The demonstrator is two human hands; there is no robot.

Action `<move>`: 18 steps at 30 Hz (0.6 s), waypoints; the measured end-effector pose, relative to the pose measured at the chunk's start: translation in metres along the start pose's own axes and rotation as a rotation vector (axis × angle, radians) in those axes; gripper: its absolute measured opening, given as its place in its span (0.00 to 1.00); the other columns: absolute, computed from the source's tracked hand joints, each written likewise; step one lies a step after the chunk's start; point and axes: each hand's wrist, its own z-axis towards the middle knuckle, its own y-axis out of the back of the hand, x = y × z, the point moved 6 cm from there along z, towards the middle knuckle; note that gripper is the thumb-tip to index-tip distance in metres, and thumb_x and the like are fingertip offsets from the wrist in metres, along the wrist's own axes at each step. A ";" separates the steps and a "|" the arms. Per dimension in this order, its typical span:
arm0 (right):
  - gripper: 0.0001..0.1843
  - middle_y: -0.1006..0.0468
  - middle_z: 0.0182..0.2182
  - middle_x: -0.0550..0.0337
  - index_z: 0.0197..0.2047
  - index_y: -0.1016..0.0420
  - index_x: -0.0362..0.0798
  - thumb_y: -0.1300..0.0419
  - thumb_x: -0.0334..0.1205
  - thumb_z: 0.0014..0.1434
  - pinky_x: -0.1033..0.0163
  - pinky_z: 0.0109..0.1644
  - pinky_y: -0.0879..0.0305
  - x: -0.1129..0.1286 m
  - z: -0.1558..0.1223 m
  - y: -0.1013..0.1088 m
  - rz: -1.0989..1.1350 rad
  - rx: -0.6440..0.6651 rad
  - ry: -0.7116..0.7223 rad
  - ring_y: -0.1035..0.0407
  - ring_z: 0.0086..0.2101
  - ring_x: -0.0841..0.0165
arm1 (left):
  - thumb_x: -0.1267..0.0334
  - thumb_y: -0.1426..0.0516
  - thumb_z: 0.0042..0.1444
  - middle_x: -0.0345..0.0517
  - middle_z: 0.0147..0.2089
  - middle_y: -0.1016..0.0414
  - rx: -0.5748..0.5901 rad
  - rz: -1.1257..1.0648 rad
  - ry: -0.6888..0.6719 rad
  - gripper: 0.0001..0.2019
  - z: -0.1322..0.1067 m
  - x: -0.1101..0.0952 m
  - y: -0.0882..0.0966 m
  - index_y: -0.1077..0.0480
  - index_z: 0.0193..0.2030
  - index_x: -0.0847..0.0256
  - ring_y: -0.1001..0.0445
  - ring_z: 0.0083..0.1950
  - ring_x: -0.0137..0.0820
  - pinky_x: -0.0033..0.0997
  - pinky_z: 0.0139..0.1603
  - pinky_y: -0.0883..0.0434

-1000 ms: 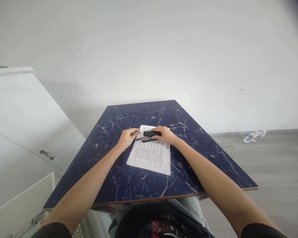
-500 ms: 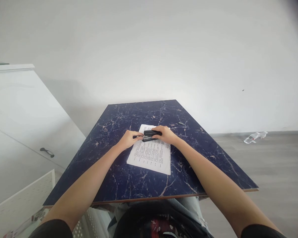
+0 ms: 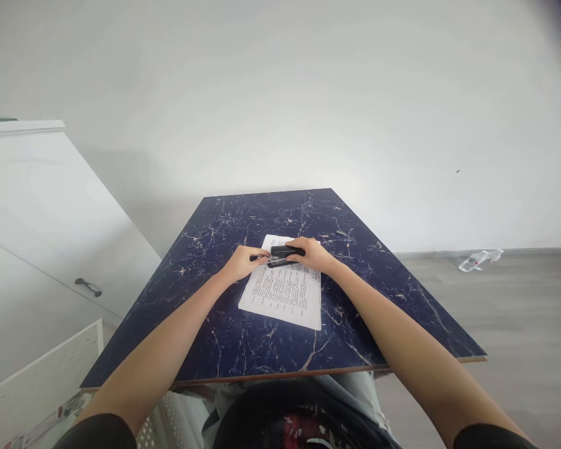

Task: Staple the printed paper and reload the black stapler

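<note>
A printed white sheet of paper (image 3: pixel 283 292) lies in the middle of the dark blue marbled tabletop (image 3: pixel 224 343). Across its far end rests a black stapler (image 3: pixel 283 254). My right hand (image 3: pixel 313 252) is wrapped over the stapler's right end. My left hand (image 3: pixel 244 262) pinches the stapler's left tip, fingers closed on its thin metal part. Both forearms stretch forward over the table.
A white cabinet (image 3: pixel 37 224) with a dark handle (image 3: pixel 88 286) stands at the left. A white perforated panel (image 3: pixel 42 380) leans below it. A crushed plastic bottle (image 3: pixel 479 257) lies on the grey floor at the right, by the white wall.
The stapler's metal part stood apart from its black body one second ago; it now lies pushed in against the body. My left hand moved right onto the stapler's tip.
</note>
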 end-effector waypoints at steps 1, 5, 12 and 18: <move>0.19 0.17 0.49 0.52 0.57 0.20 0.53 0.33 0.46 0.64 0.52 0.53 0.29 0.000 0.000 0.000 -0.002 -0.001 -0.001 0.24 0.48 0.55 | 0.61 0.38 0.63 0.47 0.50 0.16 0.001 -0.001 -0.003 0.09 0.000 0.000 0.000 0.17 0.47 0.54 0.18 0.53 0.40 0.41 0.58 0.25; 0.19 0.17 0.49 0.52 0.57 0.20 0.53 0.33 0.46 0.64 0.52 0.53 0.29 0.000 0.000 0.000 -0.002 -0.001 0.001 0.24 0.48 0.55 | 0.61 0.38 0.63 0.47 0.51 0.16 0.001 -0.008 0.002 0.10 0.000 0.000 0.000 0.17 0.48 0.54 0.18 0.53 0.40 0.43 0.59 0.25; 0.19 0.18 0.50 0.52 0.58 0.20 0.54 0.33 0.45 0.64 0.50 0.53 0.29 0.000 -0.001 0.001 0.000 0.009 -0.014 0.24 0.48 0.55 | 0.60 0.38 0.63 0.46 0.51 0.16 0.018 -0.003 0.011 0.10 0.001 0.004 -0.001 0.17 0.48 0.53 0.18 0.54 0.41 0.44 0.61 0.26; 0.20 0.18 0.50 0.52 0.58 0.20 0.54 0.33 0.46 0.64 0.52 0.53 0.29 -0.001 0.000 0.000 -0.010 0.006 -0.013 0.24 0.48 0.55 | 0.58 0.37 0.62 0.47 0.51 0.16 0.064 0.076 0.014 0.11 0.000 0.008 0.001 0.17 0.49 0.52 0.18 0.52 0.42 0.43 0.57 0.25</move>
